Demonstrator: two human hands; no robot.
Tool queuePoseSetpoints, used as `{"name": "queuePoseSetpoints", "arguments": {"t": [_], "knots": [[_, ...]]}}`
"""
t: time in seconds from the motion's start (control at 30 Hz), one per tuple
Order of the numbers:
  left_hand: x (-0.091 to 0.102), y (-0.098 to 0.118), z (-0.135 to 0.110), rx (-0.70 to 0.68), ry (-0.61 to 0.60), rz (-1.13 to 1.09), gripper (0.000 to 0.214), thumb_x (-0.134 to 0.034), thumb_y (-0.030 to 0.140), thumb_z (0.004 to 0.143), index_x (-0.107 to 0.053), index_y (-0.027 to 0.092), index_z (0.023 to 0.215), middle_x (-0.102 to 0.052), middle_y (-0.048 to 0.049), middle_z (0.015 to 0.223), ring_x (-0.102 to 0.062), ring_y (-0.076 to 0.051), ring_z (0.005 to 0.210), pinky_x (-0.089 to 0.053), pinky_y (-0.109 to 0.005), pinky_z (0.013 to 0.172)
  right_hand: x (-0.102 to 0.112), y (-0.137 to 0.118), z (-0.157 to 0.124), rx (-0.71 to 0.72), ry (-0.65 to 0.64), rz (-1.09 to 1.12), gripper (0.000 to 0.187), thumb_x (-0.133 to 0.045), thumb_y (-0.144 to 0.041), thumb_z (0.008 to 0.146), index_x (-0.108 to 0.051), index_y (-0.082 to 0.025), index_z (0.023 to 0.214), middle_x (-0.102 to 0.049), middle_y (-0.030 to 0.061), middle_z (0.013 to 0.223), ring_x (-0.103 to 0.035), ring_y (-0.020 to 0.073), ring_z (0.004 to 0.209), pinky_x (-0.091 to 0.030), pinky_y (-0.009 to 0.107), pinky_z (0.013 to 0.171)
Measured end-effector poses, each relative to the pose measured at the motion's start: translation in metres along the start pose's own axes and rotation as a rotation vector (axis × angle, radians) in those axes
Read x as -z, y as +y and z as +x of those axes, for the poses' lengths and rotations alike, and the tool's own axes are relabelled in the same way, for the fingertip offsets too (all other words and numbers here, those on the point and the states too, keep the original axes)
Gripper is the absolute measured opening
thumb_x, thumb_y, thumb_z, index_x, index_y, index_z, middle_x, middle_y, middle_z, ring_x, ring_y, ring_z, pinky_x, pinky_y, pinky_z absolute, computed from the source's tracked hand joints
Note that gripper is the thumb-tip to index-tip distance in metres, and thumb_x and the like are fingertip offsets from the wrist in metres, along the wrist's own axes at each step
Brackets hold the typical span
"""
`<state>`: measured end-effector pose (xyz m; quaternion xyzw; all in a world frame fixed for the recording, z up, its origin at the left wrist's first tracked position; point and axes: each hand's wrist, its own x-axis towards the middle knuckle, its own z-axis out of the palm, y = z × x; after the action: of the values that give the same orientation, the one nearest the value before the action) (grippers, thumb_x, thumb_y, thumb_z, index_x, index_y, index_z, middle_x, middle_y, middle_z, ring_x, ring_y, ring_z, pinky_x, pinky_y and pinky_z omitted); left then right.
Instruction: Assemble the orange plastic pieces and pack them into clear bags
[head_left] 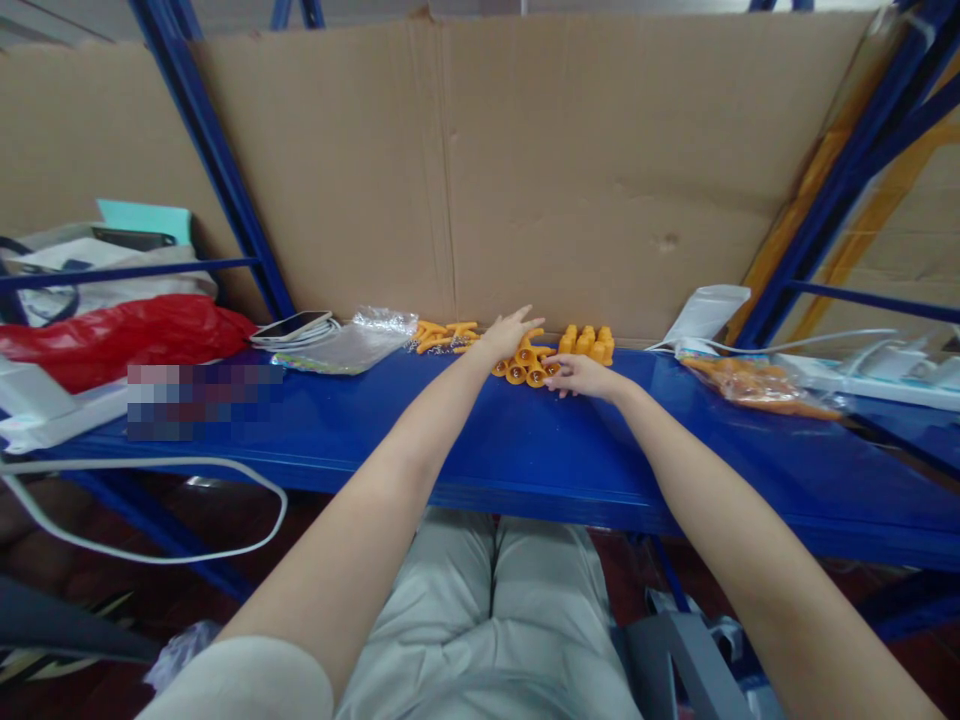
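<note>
A small pile of orange-yellow plastic cones [516, 373] lies on the blue shelf top, their hollow round ends facing me. Over the back left of this pile reaches my left hand [508, 334], open with fingers stretched out; what is under its palm is hidden. My right hand [583, 377] is at the pile's right side, fingers loosely bent and apart, the tips at the rightmost cone. Whether they touch it is hard to see. Several orange T-shaped pieces [431, 337] with small metal bits lie left of my left hand. Behind my right hand several orange knobby pieces [587, 340] stand grouped together.
Clear plastic bags [345, 345] and a phone [300, 326] lie at left, near a red bag [127, 335]. A bag of orange parts [765, 385] and a white power strip [870, 378] are at right. Cardboard [540, 170] closes off the back between blue posts.
</note>
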<state>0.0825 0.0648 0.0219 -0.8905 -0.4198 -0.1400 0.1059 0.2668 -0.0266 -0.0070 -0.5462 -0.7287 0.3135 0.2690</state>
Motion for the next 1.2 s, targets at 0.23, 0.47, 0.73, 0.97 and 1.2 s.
{"name": "queuePoseSetpoints", "arguments": {"t": [0.23, 0.47, 0.73, 0.97, 1.2], "knots": [[0.018, -0.009, -0.013, 0.008, -0.009, -0.031, 0.061, -0.046, 0.004, 0.086, -0.049, 0.017, 0.145, -0.049, -0.0106, 0.152, -0.047, -0.021, 0.138, -0.037, -0.032, 0.115, 0.0, 0.006, 0.004, 0.028, 0.002, 0.003, 0.07, -0.079, -0.046, 0.077, -0.059, -0.017, 0.137, -0.073, 0.0102, 0.09, -0.068, 0.0211, 0.072, -0.056, 0.045, 0.08], [0.036, -0.021, -0.044, -0.034, -0.219, -0.157, 0.07, -0.062, 0.053, 0.085, -0.048, 0.023, 0.146, -0.053, -0.0066, 0.149, -0.053, -0.024, 0.134, -0.039, -0.03, 0.111, -0.003, 0.01, 0.009, 0.088, 0.048, -0.039, 0.051, -0.074, -0.037, 0.083, -0.065, -0.017, 0.129, -0.073, 0.0094, 0.085, -0.067, 0.0191, 0.065, -0.058, 0.046, 0.074], [0.004, -0.009, -0.056, -0.041, -0.101, -0.19, 0.062, -0.062, 0.043, 0.09, -0.049, 0.02, 0.146, -0.055, -0.0086, 0.146, -0.054, -0.023, 0.133, -0.04, -0.03, 0.111, -0.008, 0.006, 0.012, 0.2, 0.245, -0.323, 0.028, -0.067, -0.022, 0.087, -0.073, -0.014, 0.113, -0.075, 0.0106, 0.098, -0.071, 0.0202, 0.085, -0.056, 0.035, 0.086], [-0.01, 0.007, -0.05, 0.078, 0.02, -0.139, 0.028, -0.057, 0.029, 0.093, -0.072, 0.02, 0.115, -0.072, -0.0081, 0.122, -0.063, -0.023, 0.12, -0.045, -0.036, 0.107, -0.01, 0.003, 0.011, 0.035, 0.335, -0.497, 0.034, -0.057, -0.027, 0.095, -0.067, -0.015, 0.124, -0.073, 0.0149, 0.112, -0.068, 0.0273, 0.106, -0.05, 0.043, 0.095], [-0.015, 0.01, -0.038, 0.152, 0.001, -0.181, 0.03, -0.059, 0.032, 0.092, -0.07, 0.018, 0.116, -0.07, -0.0103, 0.125, -0.061, -0.026, 0.123, -0.045, -0.04, 0.107, -0.016, -0.001, 0.008, 0.001, 0.359, -0.589, 0.041, -0.05, -0.032, 0.096, -0.06, -0.016, 0.133, -0.065, 0.0206, 0.129, -0.056, 0.0387, 0.125, -0.041, 0.056, 0.103]]}}
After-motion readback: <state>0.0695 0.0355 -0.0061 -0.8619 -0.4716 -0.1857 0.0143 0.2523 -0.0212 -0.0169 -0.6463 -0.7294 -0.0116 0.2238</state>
